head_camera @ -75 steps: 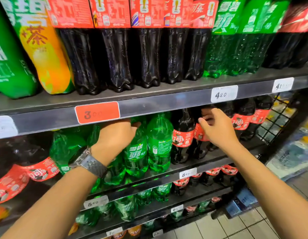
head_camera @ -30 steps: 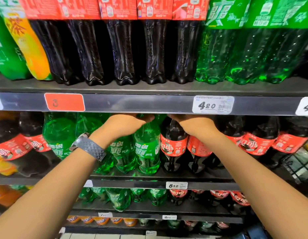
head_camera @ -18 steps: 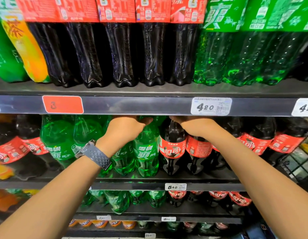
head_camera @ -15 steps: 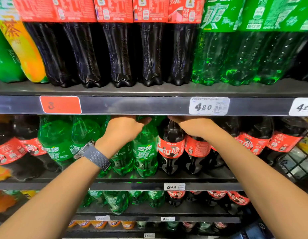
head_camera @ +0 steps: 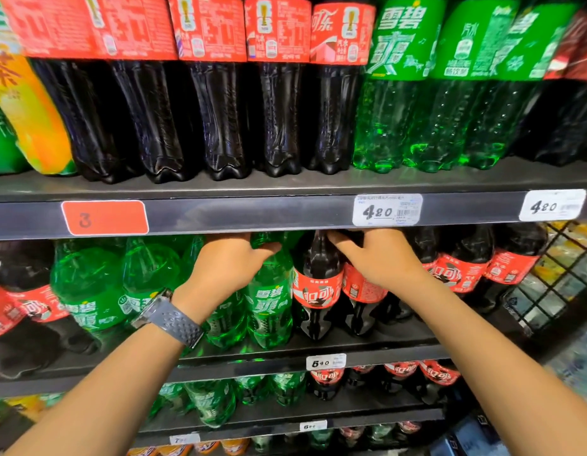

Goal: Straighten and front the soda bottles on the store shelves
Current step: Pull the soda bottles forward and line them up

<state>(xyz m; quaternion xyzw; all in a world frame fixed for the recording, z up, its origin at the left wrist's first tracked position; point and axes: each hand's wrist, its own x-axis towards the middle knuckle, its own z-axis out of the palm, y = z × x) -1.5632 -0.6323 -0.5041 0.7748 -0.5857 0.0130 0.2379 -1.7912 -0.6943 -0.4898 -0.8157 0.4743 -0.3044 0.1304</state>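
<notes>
On the middle shelf (head_camera: 318, 348) stand green soda bottles to the left and red-labelled cola bottles to the right. My left hand (head_camera: 229, 261), with a grey watch on the wrist, is closed round the neck of a green soda bottle (head_camera: 269, 304). My right hand (head_camera: 377, 258) grips the top of a cola bottle (head_camera: 361, 287) just behind the front cola bottle (head_camera: 316, 287), which stands upright with its label facing out. The caps are hidden under the shelf edge above.
The upper shelf (head_camera: 285, 212) carries tall cola bottles (head_camera: 219, 110) and green soda bottles (head_camera: 394, 93), with price tags on its edge. Lower shelves hold smaller bottles (head_camera: 213, 403). A black wire basket (head_camera: 555, 284) stands at the right.
Both hands have stayed on the bottle tops under the shelf edge; my right hand's fingers have spread a little round the cola bottle's neck. The view has shifted only slightly.
</notes>
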